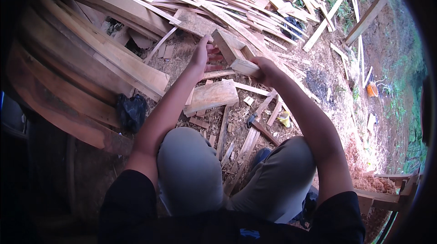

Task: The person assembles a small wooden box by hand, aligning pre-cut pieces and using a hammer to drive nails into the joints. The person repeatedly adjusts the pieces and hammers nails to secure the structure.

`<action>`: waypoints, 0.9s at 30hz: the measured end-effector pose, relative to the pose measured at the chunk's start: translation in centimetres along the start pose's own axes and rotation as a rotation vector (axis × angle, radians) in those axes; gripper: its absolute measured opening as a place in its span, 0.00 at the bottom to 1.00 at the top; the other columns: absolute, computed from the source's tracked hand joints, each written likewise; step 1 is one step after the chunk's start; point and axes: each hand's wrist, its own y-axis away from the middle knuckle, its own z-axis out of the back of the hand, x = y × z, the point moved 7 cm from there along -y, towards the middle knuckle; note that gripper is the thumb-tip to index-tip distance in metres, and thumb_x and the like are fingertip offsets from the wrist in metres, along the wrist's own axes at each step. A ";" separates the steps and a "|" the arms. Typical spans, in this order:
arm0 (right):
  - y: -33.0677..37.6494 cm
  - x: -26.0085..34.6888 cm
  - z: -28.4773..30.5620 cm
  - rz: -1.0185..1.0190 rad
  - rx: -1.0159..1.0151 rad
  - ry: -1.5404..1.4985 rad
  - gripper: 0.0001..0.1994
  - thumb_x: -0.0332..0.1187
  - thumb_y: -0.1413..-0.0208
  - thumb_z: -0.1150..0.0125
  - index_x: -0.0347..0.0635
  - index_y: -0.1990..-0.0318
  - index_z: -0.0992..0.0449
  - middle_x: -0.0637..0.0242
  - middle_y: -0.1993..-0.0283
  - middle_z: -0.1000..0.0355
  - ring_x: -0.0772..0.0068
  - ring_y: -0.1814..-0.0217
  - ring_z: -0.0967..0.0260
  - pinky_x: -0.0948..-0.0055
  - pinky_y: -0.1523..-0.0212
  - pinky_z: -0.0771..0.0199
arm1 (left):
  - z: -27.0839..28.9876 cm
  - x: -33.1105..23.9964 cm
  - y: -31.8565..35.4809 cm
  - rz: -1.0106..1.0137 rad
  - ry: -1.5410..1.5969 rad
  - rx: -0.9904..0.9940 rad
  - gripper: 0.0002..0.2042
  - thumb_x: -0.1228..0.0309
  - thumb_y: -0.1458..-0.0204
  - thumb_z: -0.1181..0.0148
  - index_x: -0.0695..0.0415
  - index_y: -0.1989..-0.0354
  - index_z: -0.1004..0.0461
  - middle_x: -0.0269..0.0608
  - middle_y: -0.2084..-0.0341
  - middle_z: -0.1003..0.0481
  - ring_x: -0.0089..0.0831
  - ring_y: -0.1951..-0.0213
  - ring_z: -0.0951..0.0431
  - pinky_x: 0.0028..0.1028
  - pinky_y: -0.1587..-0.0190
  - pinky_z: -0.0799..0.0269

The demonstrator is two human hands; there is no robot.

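In front of my knees I hold up a small open wooden frame (246, 66) made of joined boards, tilted. My right hand (266, 71) is closed around its near right corner. My left hand (205, 58) is beside the frame's left board, fingers spread apart; its thumb is close to the far left corner, and I cannot tell whether it touches. Below the frame a short thick wood block (212, 97) lies among shavings. A hammer (264, 131) rests on wood strips near my right knee.
Long thick planks (98, 57) are stacked at the left, with a black plastic bag (131, 112) against them. A heap of thin wood strips (214, 2) spreads across the far side. An orange container (372, 89) sits on the ground at the right.
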 end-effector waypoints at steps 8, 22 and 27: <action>-2.1 -0.8 0.4 -0.030 0.071 0.199 0.11 0.41 0.33 0.47 0.48 0.53 0.23 0.67 0.65 0.23 0.74 0.69 0.24 0.69 0.75 0.22 | 1.4 0.7 -0.3 0.041 -0.061 -0.134 0.27 0.42 0.37 0.54 0.60 0.56 0.32 0.43 0.60 0.26 0.35 0.60 0.21 0.44 0.59 0.20; -14.4 -5.9 -6.1 0.192 0.443 0.895 0.26 0.39 0.30 0.44 0.44 0.28 0.39 0.60 0.42 0.25 0.67 0.44 0.25 0.64 0.46 0.27 | 9.2 4.9 -3.7 -0.203 -0.534 -0.222 0.20 0.65 0.46 0.34 0.61 0.48 0.26 0.42 0.58 0.22 0.31 0.56 0.22 0.33 0.50 0.27; -16.4 -6.9 -9.0 0.377 0.439 1.191 0.24 0.38 0.33 0.43 0.49 0.31 0.34 0.56 0.44 0.22 0.58 0.46 0.23 0.57 0.41 0.29 | 9.8 12.4 -4.7 0.098 -1.029 -0.115 0.32 0.58 0.46 0.33 0.63 0.35 0.34 0.54 0.46 0.24 0.41 0.44 0.22 0.36 0.41 0.28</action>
